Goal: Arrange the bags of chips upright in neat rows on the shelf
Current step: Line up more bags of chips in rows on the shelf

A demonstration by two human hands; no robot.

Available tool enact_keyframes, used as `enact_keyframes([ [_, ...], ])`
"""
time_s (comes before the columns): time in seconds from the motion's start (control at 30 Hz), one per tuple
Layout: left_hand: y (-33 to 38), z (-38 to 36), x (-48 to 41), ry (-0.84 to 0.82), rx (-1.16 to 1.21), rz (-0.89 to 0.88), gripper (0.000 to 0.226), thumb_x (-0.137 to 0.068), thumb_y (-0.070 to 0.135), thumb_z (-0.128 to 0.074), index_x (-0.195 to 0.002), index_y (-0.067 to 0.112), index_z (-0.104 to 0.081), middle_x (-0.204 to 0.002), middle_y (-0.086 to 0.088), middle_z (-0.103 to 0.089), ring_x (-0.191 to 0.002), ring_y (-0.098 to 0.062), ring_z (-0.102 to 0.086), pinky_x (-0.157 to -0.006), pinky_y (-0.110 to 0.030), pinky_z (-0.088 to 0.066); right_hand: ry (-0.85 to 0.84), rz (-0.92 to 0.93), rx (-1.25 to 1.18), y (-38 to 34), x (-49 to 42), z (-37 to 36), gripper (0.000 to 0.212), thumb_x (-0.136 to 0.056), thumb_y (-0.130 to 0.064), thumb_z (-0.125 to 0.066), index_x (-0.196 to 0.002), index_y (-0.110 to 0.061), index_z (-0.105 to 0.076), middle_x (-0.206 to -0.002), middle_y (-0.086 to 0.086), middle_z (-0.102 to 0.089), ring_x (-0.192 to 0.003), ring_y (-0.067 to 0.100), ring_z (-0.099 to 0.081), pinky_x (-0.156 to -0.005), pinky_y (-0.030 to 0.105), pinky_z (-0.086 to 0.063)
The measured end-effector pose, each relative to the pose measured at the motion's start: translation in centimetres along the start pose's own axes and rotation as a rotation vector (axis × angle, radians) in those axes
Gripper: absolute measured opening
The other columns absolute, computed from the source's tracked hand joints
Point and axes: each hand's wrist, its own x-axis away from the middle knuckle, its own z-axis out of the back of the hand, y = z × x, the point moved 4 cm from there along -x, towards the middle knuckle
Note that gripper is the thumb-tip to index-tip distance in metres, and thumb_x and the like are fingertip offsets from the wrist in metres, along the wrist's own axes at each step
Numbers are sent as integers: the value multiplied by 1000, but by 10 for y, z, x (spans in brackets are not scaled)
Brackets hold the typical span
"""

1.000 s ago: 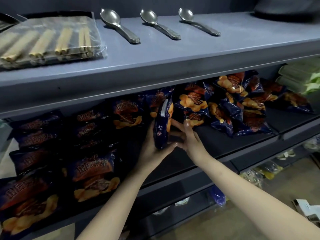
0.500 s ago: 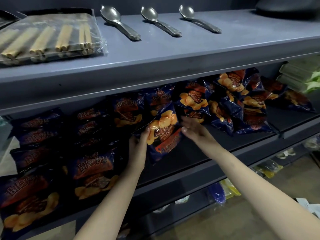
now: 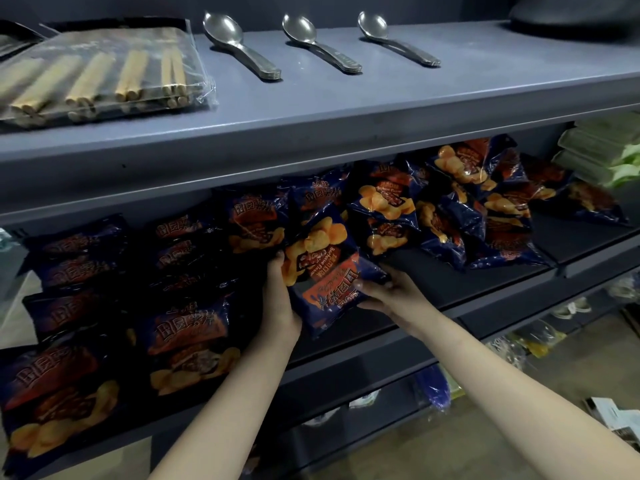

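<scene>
Between the two hands, at the front of the middle shelf (image 3: 433, 289), sits one dark-blue bag of chips (image 3: 325, 271), and it is held differently from a second ago: then it stood edge-on to the camera, pinched narrow between the palms, and half a second ago it was swinging round; now its printed face is turned fully outward, though the lettering reads upside down and the bag leans to the left. The left hand (image 3: 280, 303) is curled against the bag's left edge, thumb up along the side, gripping it; the right hand (image 3: 391, 292) clasps the lower right corner with fingers partly closed over the foil. Both hands are therefore closed on this one bag, not open. By my reading, the turn means the bag is being oriented for placing but is not yet right way up, so another rotation seems needed before it joins a row. To its left, the arranged bags (image 3: 187, 327) stand in ordered rows facing out; to its right, a loose heap of bags (image 3: 450, 209) lies jumbled, so much of the sorting appears to remain. Above, on the top shelf (image 3: 346, 109), lie three spoons (image 3: 311, 43) and a clear packet of sticks (image 3: 104, 74).
</scene>
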Motion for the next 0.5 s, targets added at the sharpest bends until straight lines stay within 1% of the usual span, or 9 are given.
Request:
enact_keyframes([
  [0.07,0,-8,3,-71,96,6,43,-97,46,-31,-113,20,-61,-108,-8,-69,-98,-24,-66,-79,-40,-51,-12,-16,-162,3,-1,-1,48,-75,-18,-76,-118,-13,-55,-108,8,-68,-96,23,-67,-78,36,-57],
  [0.13,2,-13,4,-107,200,-7,46,-98,46,-24,-119,21,-57,-115,-8,-66,-103,-25,-64,-81,-40,-51,-70,-15,-208,4,1,-6,55,-69,-28,-75,-117,-15,-53,-108,8,-67,-96,25,-66,-78,35,-55],
  [0.2,1,-16,5,-111,282,-18,48,-98,48,-22,-122,22,-54,-118,-8,-65,-107,-25,-62,-85,-41,-50,-131,-32,-195,8,5,-17,62,-68,-30,-75,-122,-13,-50,-109,8,-66,-98,25,-65,-81,37,-55],
  [0.23,-1,-18,5,-106,289,-8,49,-98,50,-22,-121,23,-55,-116,-7,-66,-105,-25,-63,-84,-41,-49,-141,-34,-149,11,7,-23,59,-71,-29,-74,-123,-13,-50,-108,7,-67,-97,24,-65,-82,37,-55],
  [0.33,-13,-23,13,-72,199,79,50,-96,53,-22,-108,24,-60,-96,-2,-73,-92,-21,-66,-73,-36,-47,-78,4,39,15,10,-35,29,-85,-16,-67,-112,-9,-59,-98,11,-70,-89,27,-66,-81,35,-54],
  [0.37,-18,-21,16,-62,180,110,49,-96,53,-24,-109,22,-61,-99,-4,-72,-92,-21,-66,-72,-35,-47,-46,15,63,16,10,-35,23,-87,-14,-65,-108,-7,-61,-96,13,-70,-86,26,-67,-80,34,-54],
  [0.4,-22,-17,16,-30,188,131,47,-95,51,-29,-113,20,-60,-108,-7,-70,-96,-21,-65,-76,-36,-48,-22,14,53,15,9,-34,21,-87,-13,-63,-108,-7,-61,-96,13,-71,-86,26,-68,-79,33,-55],
  [0.47,-23,-5,16,50,266,147,44,-94,43,-42,-127,17,-52,-127,-12,-57,-111,-23,-56,-93,-34,-43,6,7,-4,7,8,-26,23,-87,-11,-61,-110,-10,-58,-100,11,-71,-91,24,-69,-78,32,-57],
  [0.5,-21,2,14,100,294,137,44,-93,39,-46,-131,16,-48,-132,-11,-52,-117,-23,-52,-98,-33,-39,20,14,-18,2,5,-20,23,-88,-10,-60,-111,-10,-57,-101,11,-71,-92,24,-69,-78,34,-58],
])
